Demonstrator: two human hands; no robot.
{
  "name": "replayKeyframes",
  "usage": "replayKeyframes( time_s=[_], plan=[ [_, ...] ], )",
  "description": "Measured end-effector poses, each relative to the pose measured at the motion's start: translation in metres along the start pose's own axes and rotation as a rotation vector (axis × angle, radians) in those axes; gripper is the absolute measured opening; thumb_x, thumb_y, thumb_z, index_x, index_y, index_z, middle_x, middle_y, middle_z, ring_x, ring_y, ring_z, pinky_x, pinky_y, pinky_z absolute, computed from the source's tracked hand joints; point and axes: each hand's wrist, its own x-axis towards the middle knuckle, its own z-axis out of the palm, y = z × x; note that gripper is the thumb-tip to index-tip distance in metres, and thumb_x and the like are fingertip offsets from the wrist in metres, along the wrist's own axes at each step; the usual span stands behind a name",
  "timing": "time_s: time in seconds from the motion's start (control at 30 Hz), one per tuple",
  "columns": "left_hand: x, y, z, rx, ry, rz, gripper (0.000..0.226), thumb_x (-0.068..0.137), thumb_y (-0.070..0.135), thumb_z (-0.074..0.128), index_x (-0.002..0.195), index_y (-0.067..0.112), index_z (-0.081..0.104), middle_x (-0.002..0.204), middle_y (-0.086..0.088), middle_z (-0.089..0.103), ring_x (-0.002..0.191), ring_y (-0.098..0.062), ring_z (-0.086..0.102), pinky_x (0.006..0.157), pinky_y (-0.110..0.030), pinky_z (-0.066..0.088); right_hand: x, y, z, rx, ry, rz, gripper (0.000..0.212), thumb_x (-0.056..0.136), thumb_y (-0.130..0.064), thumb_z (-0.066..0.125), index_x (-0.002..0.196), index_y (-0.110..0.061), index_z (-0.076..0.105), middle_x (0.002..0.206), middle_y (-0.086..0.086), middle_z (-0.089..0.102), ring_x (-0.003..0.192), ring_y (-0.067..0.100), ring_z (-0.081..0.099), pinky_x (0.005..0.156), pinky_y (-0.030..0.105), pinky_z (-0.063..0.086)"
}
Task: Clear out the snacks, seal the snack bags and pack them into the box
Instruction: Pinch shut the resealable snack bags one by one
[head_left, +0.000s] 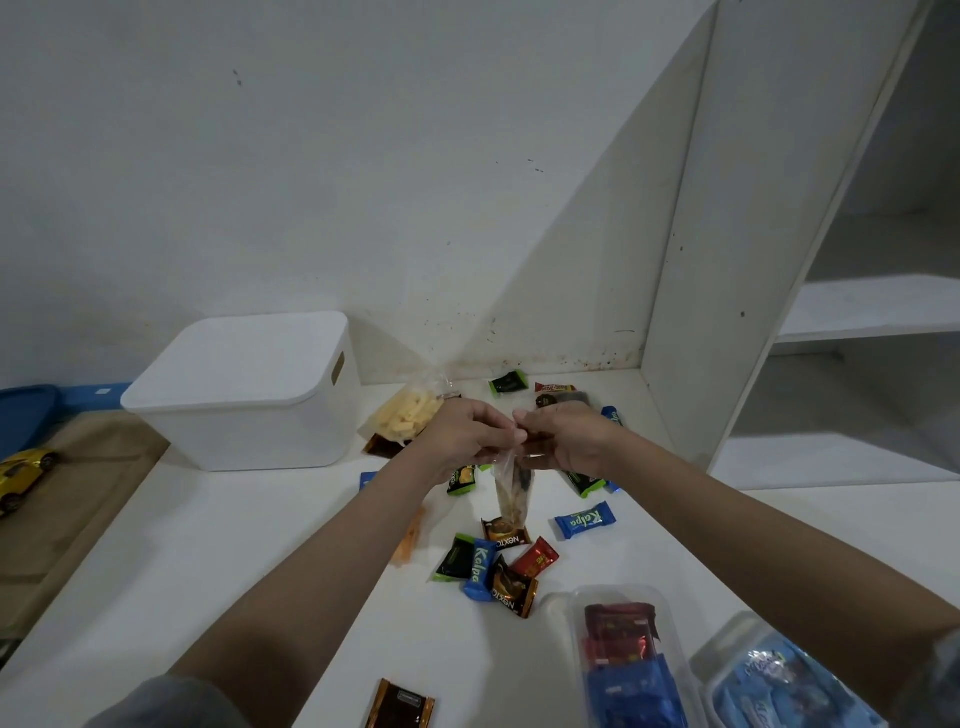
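Note:
A small clear snack bag (511, 493) with brown snacks hangs upright above the white table. My left hand (465, 434) and my right hand (563, 436) both pinch its top edge, fingers close together. Behind my left hand lies a clear bag of pale yellow sticks (405, 415). A white lidded box (249, 389) stands at the back left, lid on. Several wrapped snacks lie loose below the hanging bag, among them a blue Kalpa pack (584, 519), a brown Nextar pack (504, 532) and a red pack (535, 558).
Two clear plastic containers (623, 660) (779, 680) with wrapped snacks sit at the front right. A brown wrapper (400, 706) lies at the front edge. White shelves (857, 312) rise at the right. A yellow toy car (21, 475) sits on brown paper, far left.

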Motion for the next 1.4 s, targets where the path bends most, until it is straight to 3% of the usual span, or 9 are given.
replayKeyframes(
  time_s=[0.27, 0.43, 0.6, 0.77, 0.97, 1.03, 1.13, 1.23, 1.4],
  plan=[
    [0.0, 0.003, 0.001, -0.23, -0.017, -0.006, 0.007, 0.083, 0.001, 0.068, 0.079, 0.006, 0.065, 0.075, -0.01, 0.068, 0.066, -0.015, 0.069, 0.055, -0.022, 0.055, 0.002, 0.0, -0.003, 0.133, -0.053, -0.092, 0.015, 0.095, -0.01, 0.052, 0.095, -0.002, 0.064, 0.085, 0.011, 0.064, 0.079, 0.021, 0.063, 0.096, 0.048, 0.048],
    [0.004, -0.001, 0.0, -0.308, -0.022, -0.038, 0.017, 0.091, 0.002, 0.058, 0.075, 0.007, 0.06, 0.065, -0.006, 0.066, 0.059, -0.01, 0.065, 0.05, -0.016, 0.052, 0.0, -0.002, 0.0, 0.121, 0.011, -0.119, 0.013, 0.094, -0.005, 0.051, 0.09, 0.002, 0.062, 0.084, 0.015, 0.066, 0.073, 0.02, 0.068, 0.067, 0.029, 0.06],
    [0.005, -0.008, 0.001, -0.261, -0.075, -0.032, 0.02, 0.094, 0.002, 0.053, 0.076, 0.003, 0.061, 0.067, -0.008, 0.063, 0.053, -0.005, 0.063, 0.052, -0.014, 0.051, -0.001, 0.005, -0.001, 0.1, 0.034, -0.113, 0.018, 0.094, -0.003, 0.052, 0.104, 0.009, 0.059, 0.085, 0.018, 0.065, 0.074, 0.022, 0.067, 0.065, 0.026, 0.059],
    [0.005, -0.011, 0.001, -0.011, -0.052, 0.042, 0.018, 0.096, 0.008, 0.053, 0.081, 0.008, 0.061, 0.081, -0.017, 0.061, 0.062, -0.014, 0.055, 0.051, -0.016, 0.047, -0.001, 0.009, -0.003, 0.124, 0.001, -0.117, 0.014, 0.093, -0.002, 0.052, 0.09, 0.003, 0.065, 0.083, 0.016, 0.067, 0.076, 0.022, 0.067, 0.077, 0.031, 0.059],
    [0.011, -0.006, -0.006, 0.524, 0.098, 0.264, 0.019, 0.095, 0.011, 0.054, 0.077, 0.017, 0.051, 0.069, 0.004, 0.051, 0.058, -0.008, 0.043, 0.055, -0.018, 0.038, 0.011, 0.022, -0.005, 0.042, 0.162, -0.109, 0.007, 0.09, -0.007, 0.06, 0.095, -0.003, 0.064, 0.096, 0.015, 0.068, 0.088, 0.022, 0.067, 0.078, 0.033, 0.056],
    [0.012, -0.003, -0.011, 0.569, 0.092, 0.312, 0.016, 0.095, 0.01, 0.052, 0.08, 0.015, 0.05, 0.069, 0.003, 0.048, 0.06, -0.01, 0.041, 0.058, -0.02, 0.037, 0.014, 0.025, -0.008, -0.112, 0.248, -0.14, 0.03, 0.084, -0.014, 0.071, 0.111, -0.007, 0.059, 0.11, 0.013, 0.062, 0.1, 0.024, 0.06, 0.079, 0.032, 0.053],
    [0.011, 0.001, -0.016, 0.608, 0.045, 0.336, 0.013, 0.094, 0.009, 0.051, 0.083, 0.016, 0.053, 0.074, 0.006, 0.051, 0.064, -0.007, 0.044, 0.06, -0.019, 0.037, 0.014, 0.033, -0.012, -0.303, 0.233, -0.155, 0.063, 0.075, -0.022, 0.079, 0.13, -0.017, 0.049, 0.124, 0.003, 0.051, 0.115, 0.02, 0.047, 0.098, 0.038, 0.042],
    [0.01, -0.002, -0.019, 0.637, 0.03, 0.348, 0.017, 0.093, 0.01, 0.053, 0.08, 0.021, 0.053, 0.076, 0.009, 0.053, 0.067, -0.005, 0.046, 0.061, -0.017, 0.036, 0.013, 0.042, -0.008, -0.423, 0.074, -0.21, 0.033, 0.081, -0.015, 0.073, 0.112, -0.023, 0.062, 0.111, -0.01, 0.06, 0.106, 0.01, 0.051, 0.089, 0.027, 0.04],
    [0.005, -0.028, -0.03, 0.379, 0.137, 0.209, 0.02, 0.093, 0.03, 0.057, 0.078, 0.018, 0.056, 0.088, -0.01, 0.065, 0.076, -0.019, 0.06, 0.065, -0.023, 0.044, 0.015, 0.06, 0.002, -0.468, 0.184, -0.272, 0.006, 0.085, -0.016, 0.069, 0.09, -0.012, 0.069, 0.096, 0.002, 0.067, 0.095, 0.016, 0.061, 0.085, 0.032, 0.051]
  ],
)
